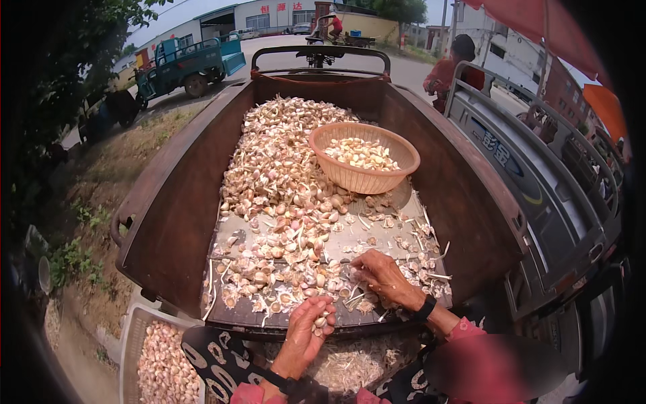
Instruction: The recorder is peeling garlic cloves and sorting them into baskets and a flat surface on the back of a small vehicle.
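Note:
My left hand, palm up at the near edge of a metal cart bed, has its fingers curled around a few garlic cloves. To its right my right hand reaches low over the bed with its fingers bent down; whether anything is between them I cannot tell. Loose garlic cloves and papery skins lie around both hands. Farther back a large heap of unpeeled cloves fills the left of the bed. A round orange plastic basket with paler cloves stands on the right.
High metal side walls enclose the bed. A crate rim surrounds more cloves at lower left. Garlic skins and stalks lie below the near edge. A grey vehicle stands close on the right, with a person behind it.

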{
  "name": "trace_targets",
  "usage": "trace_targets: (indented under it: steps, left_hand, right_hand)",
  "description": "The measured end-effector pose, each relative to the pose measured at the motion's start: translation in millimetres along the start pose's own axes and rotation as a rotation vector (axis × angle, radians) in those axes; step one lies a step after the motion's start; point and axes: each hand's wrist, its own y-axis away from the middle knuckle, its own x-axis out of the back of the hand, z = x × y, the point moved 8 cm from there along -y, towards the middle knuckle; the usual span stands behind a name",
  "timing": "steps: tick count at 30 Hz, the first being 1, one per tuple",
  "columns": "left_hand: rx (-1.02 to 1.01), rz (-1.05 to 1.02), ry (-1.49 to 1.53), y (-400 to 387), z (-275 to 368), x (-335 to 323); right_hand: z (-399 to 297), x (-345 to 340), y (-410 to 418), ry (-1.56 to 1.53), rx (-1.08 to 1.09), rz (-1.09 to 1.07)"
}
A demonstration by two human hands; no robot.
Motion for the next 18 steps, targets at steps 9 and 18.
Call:
trace_targets:
  steps: [9,18]
  left_hand:
    - [-0.254,-0.1,-0.401,6.4,16.2,-52.3]
    - [-0.107,-0.041,-0.119,7.5,4.0,-15.4]
  right_hand:
    - [-35.7,-6.8,23.8,-0.856,-0.279,-0.067]
    - [-22.2,-19.6,29.2,-0.867,-0.401,-0.088]
